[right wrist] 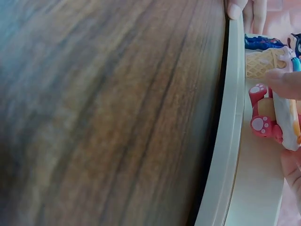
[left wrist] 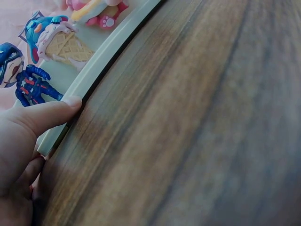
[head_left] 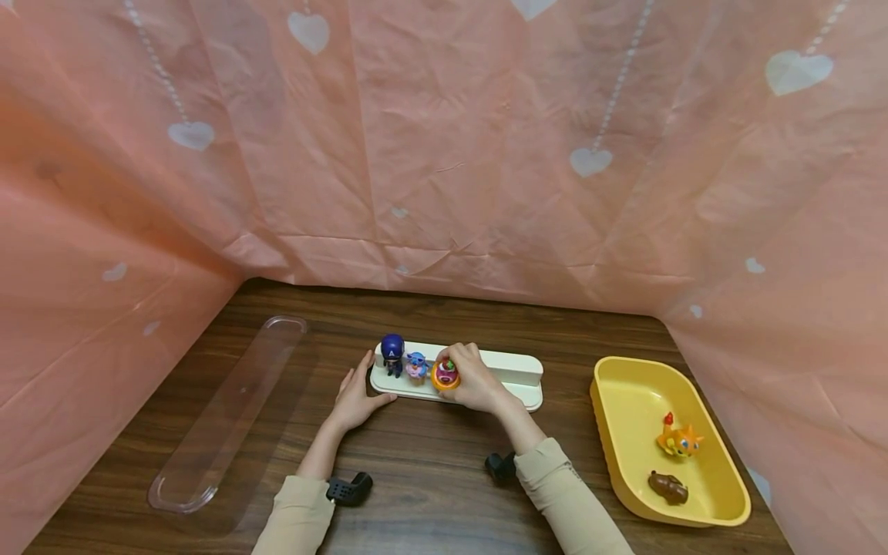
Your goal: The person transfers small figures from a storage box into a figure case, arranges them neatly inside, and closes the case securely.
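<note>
A white stepped display stand [head_left: 513, 391] lies on the table. On its left part stand a figurine with a blue helmet [head_left: 392, 348] and a blue figurine with an ice cream cone [head_left: 417, 368]. My left hand [head_left: 355, 401] is at the stand's left end, its straight thumb touching the front edge and its fingers extended along the side. With thumb and fingers, my right hand [head_left: 472, 379] pinches a pink figurine with an orange-and-white ring [head_left: 445, 376], right beside the cone. In the right wrist view the pink figurine's [right wrist: 261, 123] paw soles face the stand's front edge.
To the right is a yellow tray [head_left: 624, 493] holding an orange figurine with a red-tipped tail [head_left: 680, 442] and a brown figurine [head_left: 668, 487]. A long clear plastic cover [head_left: 232, 408] lies at the left. Pink curtains [head_left: 444, 193] surround the wooden table [head_left: 430, 478].
</note>
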Demonstrator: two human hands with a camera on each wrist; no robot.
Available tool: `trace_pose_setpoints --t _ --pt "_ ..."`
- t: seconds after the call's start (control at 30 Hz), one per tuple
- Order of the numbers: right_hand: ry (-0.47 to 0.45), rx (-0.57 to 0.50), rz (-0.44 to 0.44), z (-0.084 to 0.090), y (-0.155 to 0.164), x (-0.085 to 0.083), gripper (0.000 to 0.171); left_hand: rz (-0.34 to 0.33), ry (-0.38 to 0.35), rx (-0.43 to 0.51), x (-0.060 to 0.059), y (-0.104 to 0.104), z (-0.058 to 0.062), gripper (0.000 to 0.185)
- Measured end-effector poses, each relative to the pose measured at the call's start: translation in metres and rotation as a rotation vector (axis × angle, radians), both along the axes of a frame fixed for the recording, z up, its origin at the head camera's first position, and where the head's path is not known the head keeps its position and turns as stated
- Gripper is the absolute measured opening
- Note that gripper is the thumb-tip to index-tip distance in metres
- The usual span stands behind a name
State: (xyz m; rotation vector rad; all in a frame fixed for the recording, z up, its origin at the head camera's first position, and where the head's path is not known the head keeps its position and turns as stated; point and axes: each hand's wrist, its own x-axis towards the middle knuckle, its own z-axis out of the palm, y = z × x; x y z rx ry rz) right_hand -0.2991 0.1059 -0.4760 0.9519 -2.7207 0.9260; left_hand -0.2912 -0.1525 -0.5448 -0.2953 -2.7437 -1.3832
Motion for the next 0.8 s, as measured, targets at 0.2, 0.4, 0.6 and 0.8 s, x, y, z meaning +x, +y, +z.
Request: trace_pose_setpoints --t 0.2,0.4,0.6,0.8 --pt "0.000 0.008 -0.003 -0.0017 0.0003 0.0009 0.051 -0.004 -0.004 -0.003 0.0002 0.0003 0.0011 0.101" --pt "0.006 0.021 0.003 -0.0036 0.0008 0.0003 0.054 -0.005 -0.008 0.005 -0.0005 -0.0002 0.0007 0.101" --pt "-0.023 0.044 0.002 -0.0029 0.0008 0.0000 0.061 -0.006 -0.009 -0.001 -0.0009 -0.0004 0.0008 0.102" --pt "-0.016 0.047 0.005 -0.0029 0.0016 -0.0011 0.064 -0.008 0.009 -0.002 0.0006 0.0000 0.0000 0.101"
